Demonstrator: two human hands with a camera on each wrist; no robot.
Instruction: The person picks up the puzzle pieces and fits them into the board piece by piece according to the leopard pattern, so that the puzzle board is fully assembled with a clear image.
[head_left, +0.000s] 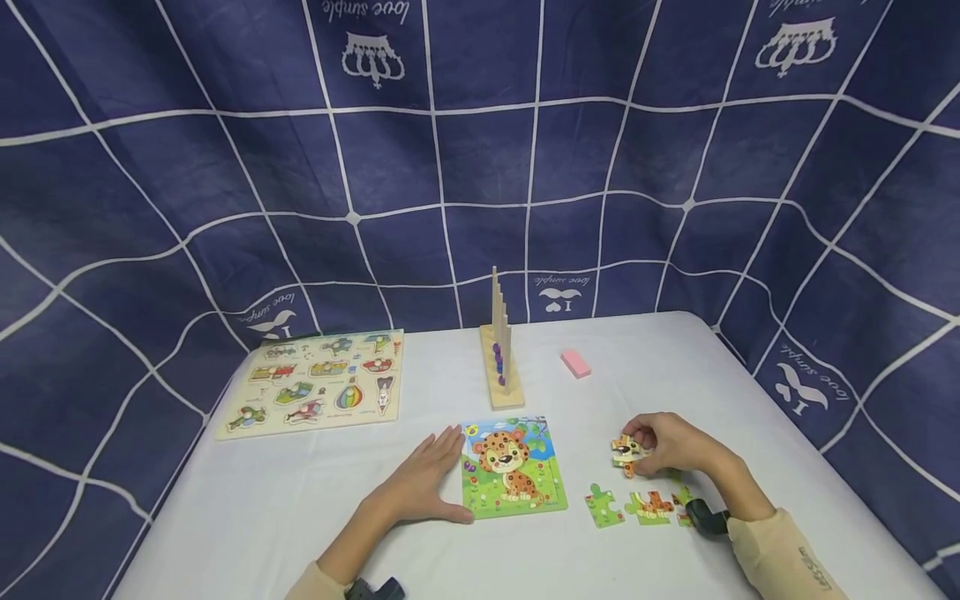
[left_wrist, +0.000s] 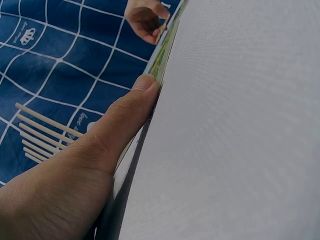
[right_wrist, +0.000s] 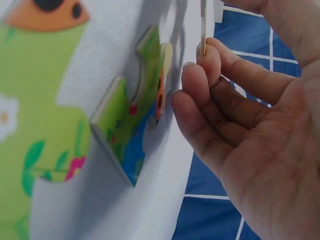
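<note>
Head view: leopard puzzle board (head_left: pixel 517 477), flat on table (head_left: pixel 247 508), left hand (head_left: pixel 422 483) against its left edge, fingers extended; right hand (head_left: pixel 672 443), to the board's right, pinching leopard-face piece (head_left: pixel 625 450), partly finger-covered, edge-on and cut off in right wrist view; loose pieces (head_left: pixel 603 507) nearby, some partly hidden by black wrist device (head_left: pixel 705 517).

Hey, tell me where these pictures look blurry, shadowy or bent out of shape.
Head: fairly sharp, evenly lit; the curtain's grid lines bend, from folds or lens, I can't tell which. Left wrist: the white tabletop looks greyish, with faint ripple lines. Right wrist: the nearest puzzle piece is blurred, with soft shadows on the tabletop.
</note>
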